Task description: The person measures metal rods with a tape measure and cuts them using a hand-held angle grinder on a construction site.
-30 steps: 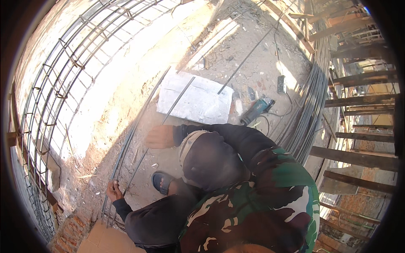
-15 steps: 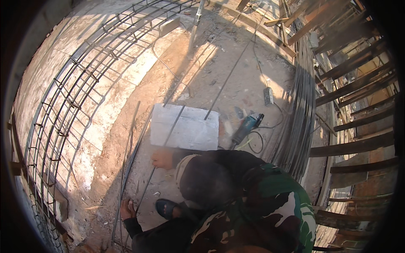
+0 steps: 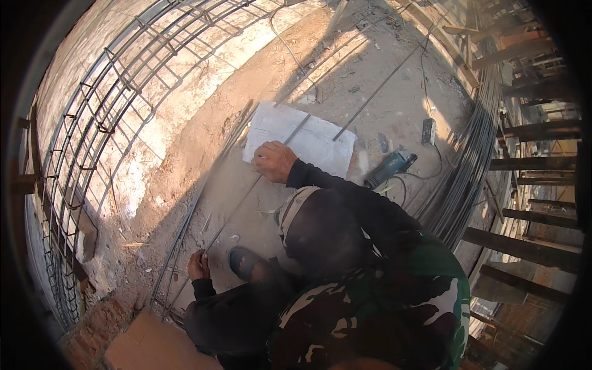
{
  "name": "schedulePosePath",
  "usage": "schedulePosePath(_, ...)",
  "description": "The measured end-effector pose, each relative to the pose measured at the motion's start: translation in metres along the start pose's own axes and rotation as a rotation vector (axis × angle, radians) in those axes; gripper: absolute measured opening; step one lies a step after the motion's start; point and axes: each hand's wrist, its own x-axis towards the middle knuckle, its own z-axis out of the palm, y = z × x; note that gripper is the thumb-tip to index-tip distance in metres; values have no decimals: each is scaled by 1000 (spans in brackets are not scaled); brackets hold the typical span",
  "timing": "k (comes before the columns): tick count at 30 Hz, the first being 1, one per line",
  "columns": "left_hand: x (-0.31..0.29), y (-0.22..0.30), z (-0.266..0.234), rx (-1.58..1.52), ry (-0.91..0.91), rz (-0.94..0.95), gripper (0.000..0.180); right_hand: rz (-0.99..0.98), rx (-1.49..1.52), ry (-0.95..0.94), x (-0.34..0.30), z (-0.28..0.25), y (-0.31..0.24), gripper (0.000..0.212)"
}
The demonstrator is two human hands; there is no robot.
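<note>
Neither of my hands shows clearly; a blurred brown shape (image 3: pixel 354 365) at the lower edge is too cut off to identify. In front of me a crouching co-worker in a camouflage top (image 3: pixel 370 296) bends over a thin steel rod (image 3: pixel 231 213). The co-worker's farther hand (image 3: pixel 274 161) is closed over the rod at the near edge of a whitish flat slab (image 3: pixel 330 151). Low on the left, the nearer hand (image 3: pixel 197 265) has its fingertips beside the same rod. Past the slab, a second rod (image 3: pixel 385 80) ends on its far edge.
A teal and black power tool (image 3: pixel 391 168) lies right of the slab, near a socket block (image 3: pixel 428 131) with cable. Long bundled rods (image 3: pixel 459 179) run along the right beside timber beams (image 3: pixel 530 246). A rebar cage (image 3: pixel 108 98) curves along the left. A tan board (image 3: pixel 154 345) lies lower left.
My view has shifted, so the scene sits higher and farther right. The co-worker's farther hand has moved up along the rod onto the slab's near edge. More of the tan board shows.
</note>
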Motion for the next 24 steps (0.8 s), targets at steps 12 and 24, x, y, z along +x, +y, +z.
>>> schedulePosePath(12, -5, 15, -15, -26, -12, -71, 28, 368, -677, -328, 28, -123, 245, 38)
schedulePosePath(24, -65, 63, -108, -464, 96, -140, 37, 175, -572, -448, 71, -151, 244, 23)
